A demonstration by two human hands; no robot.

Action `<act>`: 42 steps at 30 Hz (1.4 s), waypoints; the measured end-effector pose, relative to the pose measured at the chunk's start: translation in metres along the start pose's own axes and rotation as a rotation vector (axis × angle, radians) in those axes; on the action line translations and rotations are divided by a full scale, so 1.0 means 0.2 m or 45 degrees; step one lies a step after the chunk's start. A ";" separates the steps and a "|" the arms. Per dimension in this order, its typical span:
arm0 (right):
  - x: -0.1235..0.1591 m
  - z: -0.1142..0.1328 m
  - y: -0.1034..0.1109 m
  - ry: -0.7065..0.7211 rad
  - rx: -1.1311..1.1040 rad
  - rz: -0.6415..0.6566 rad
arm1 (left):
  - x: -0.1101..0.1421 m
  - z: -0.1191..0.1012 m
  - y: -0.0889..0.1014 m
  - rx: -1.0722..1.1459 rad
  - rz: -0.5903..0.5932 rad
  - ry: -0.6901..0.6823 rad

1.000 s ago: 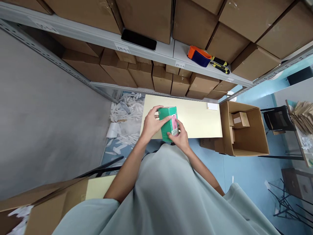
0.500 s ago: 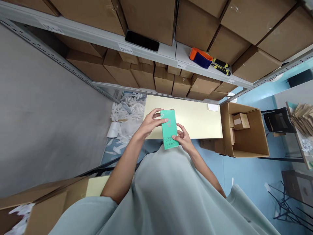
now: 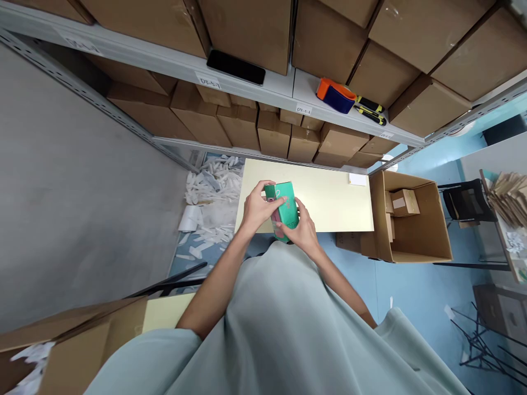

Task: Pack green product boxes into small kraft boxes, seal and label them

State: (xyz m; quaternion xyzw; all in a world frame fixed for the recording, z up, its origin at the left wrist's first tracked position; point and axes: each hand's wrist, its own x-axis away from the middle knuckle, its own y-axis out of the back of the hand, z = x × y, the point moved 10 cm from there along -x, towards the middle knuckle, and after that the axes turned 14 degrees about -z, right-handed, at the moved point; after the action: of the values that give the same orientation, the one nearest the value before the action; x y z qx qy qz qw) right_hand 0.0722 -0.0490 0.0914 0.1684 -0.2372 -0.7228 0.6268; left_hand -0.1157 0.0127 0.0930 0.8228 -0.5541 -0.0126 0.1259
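Observation:
A small green carton with light printing is held in front of my body, over the near edge of the pale yellow table. It is turned so that a side with pink on it shows toward the left. My left hand grips its upper left part, with the thumb across the front. My right hand is closed round the lower right part, its thumb reaching over to the pink side. Fingers cover some of the carton's faces.
A shelf packed with brown boxes spans the far side; on it lie a black phone, an orange-and-blue object and yellow-black cutters. A large open cardboard box stands right. White paper scraps are heaped left.
The green carton has been rotated in my hands, from front face toward me to showing its pink side. My right thumb has shifted left across it.

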 end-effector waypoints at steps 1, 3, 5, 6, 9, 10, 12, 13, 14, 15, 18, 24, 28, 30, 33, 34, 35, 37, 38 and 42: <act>-0.01 -0.01 0.00 0.002 0.004 -0.021 | 0.00 0.00 0.00 0.009 0.009 0.001; -0.02 -0.03 0.01 -0.014 -0.061 -0.039 | 0.00 0.00 0.00 0.091 0.057 0.038; -0.03 -0.07 0.02 -0.081 -0.237 0.000 | -0.01 0.01 0.00 0.226 0.151 0.126; -0.03 -0.10 0.02 -0.135 -0.352 0.043 | -0.01 0.01 0.00 0.291 0.210 0.180; 0.00 -0.16 -0.01 -0.296 -0.666 0.190 | 0.00 0.02 -0.01 0.414 0.359 0.326; 0.01 -0.17 -0.01 -0.328 -0.732 0.224 | 0.00 0.02 0.00 0.432 0.384 0.358; 0.03 -0.18 -0.02 -0.356 -0.812 0.265 | 0.01 0.02 -0.01 0.443 0.396 0.391; 0.03 -0.18 -0.03 -0.360 -0.835 0.273 | 0.01 0.02 -0.01 0.440 0.392 0.397; 0.04 -0.18 -0.03 -0.362 -0.851 0.276 | 0.01 0.03 -0.01 0.436 0.384 0.401; 0.04 -0.18 -0.03 -0.364 -0.865 0.275 | 0.01 0.04 -0.02 0.438 0.375 0.407; 0.04 -0.19 -0.02 -0.372 -0.908 0.261 | 0.03 0.07 -0.04 0.496 0.373 0.457; -0.02 -0.20 0.06 -0.343 -0.964 0.115 | 0.30 0.20 -0.15 0.486 0.713 0.640; -0.07 -0.21 0.08 -0.326 -0.908 0.064 | 0.44 0.27 -0.18 0.450 0.712 0.701; -0.12 -0.20 0.09 -0.290 -0.814 0.063 | 0.43 0.29 -0.18 0.423 0.597 0.680; -0.24 -0.11 0.14 -0.126 -0.581 -0.022 | 0.39 0.28 -0.16 0.312 0.392 0.553; -0.29 -0.06 0.16 -0.053 -0.495 -0.064 | 0.37 0.27 -0.15 0.247 0.318 0.491; -0.34 -0.01 0.19 0.017 -0.413 -0.102 | 0.36 0.25 -0.13 0.172 0.246 0.429; -0.44 0.07 0.22 0.116 -0.293 -0.175 | 0.35 0.21 -0.10 0.045 0.129 0.321; -0.49 0.09 0.24 0.136 -0.275 -0.204 | 0.36 0.18 -0.09 0.028 0.099 0.281; -0.63 0.05 0.22 0.014 -0.549 -0.156 | 0.41 0.11 -0.08 0.241 0.167 0.271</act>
State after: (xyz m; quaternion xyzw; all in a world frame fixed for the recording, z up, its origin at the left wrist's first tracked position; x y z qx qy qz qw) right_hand 0.1228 0.0717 0.1179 0.0484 -0.0633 -0.7925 0.6046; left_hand -0.0733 -0.0619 0.0776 0.7896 -0.5890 0.1352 0.1065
